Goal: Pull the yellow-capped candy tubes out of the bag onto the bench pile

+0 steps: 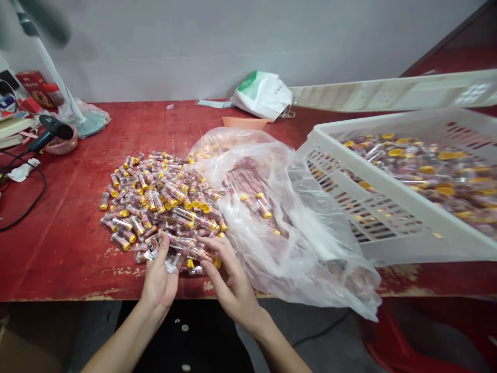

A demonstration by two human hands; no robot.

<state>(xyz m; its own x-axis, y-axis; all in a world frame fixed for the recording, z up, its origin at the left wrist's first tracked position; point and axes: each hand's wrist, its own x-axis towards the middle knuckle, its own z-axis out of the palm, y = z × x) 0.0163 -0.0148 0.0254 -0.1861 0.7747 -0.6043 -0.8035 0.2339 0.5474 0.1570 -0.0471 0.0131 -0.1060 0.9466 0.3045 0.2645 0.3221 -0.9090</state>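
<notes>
Apparently the work is only partway: a large heap of yellow-capped tubes (pixel 166 191) lies loose on the red surface (pixel 70 217), left of the clear plastic bag (pixel 322 248), which shows a few inside; many more fill the white crate (pixel 450 243) at right. Near the heap's near edge, the right hand's (pixel 233 285) grip is closed around a tube (pixel 204 254); the left hand's (pixel 161 277), blurred, I cannot tell.

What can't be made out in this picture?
Head view throughout:
Tubes: label print too small.
White basket: right end cut off by the picture's edge.
Left hand: whitish item at its fingers, blurred.
Right hand: whether it grips tubes; fingers overlap them.
</notes>
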